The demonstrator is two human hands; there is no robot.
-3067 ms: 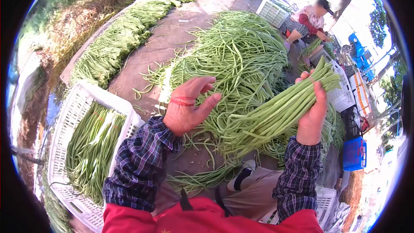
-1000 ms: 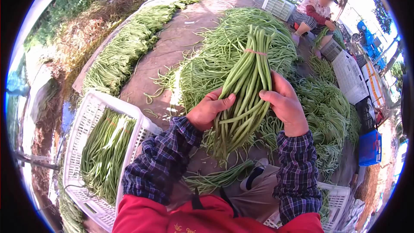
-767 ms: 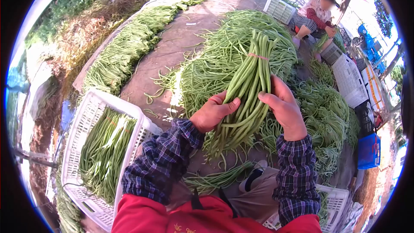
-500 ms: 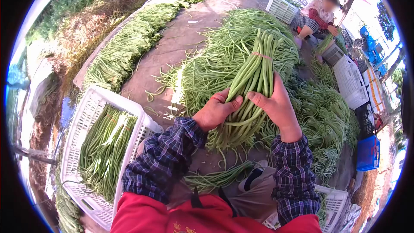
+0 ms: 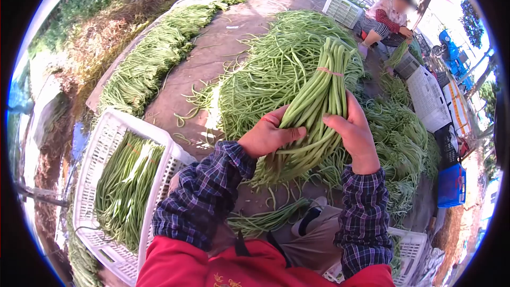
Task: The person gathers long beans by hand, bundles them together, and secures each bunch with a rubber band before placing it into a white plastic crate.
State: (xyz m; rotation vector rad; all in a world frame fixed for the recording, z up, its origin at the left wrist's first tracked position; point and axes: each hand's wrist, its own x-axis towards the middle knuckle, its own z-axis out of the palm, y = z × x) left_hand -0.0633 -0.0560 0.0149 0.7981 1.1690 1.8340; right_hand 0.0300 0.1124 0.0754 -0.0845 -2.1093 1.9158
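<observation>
A bundle of long green beans [image 5: 321, 95], tied near its top with a reddish band [image 5: 330, 71], is held up between both hands. My left hand [image 5: 271, 135] grips its left side, thumb across the front and a red band showing at the fingers. My right hand [image 5: 353, 133] wraps the right side, thumb pressed on the beans; its other fingers are hidden behind. Below the hands the loose ends curl downward. Behind the bundle spreads a large heap of long beans [image 5: 281, 48]. A smaller bunch of beans [image 5: 271, 218] lies on the ground by my legs.
To the left stands a white plastic crate [image 5: 172, 154] with banded beans inside. A long row of beans [image 5: 154, 53] lies beyond it. Another person [image 5: 390, 18] sits at upper right, holding beans near white crates [image 5: 429, 101]. A blue crate [image 5: 451, 186] is at far right.
The bundle and both hands have shifted slightly right in view, and the bundle leans a little more to the right. My right thumb has moved slightly away from the left one.
</observation>
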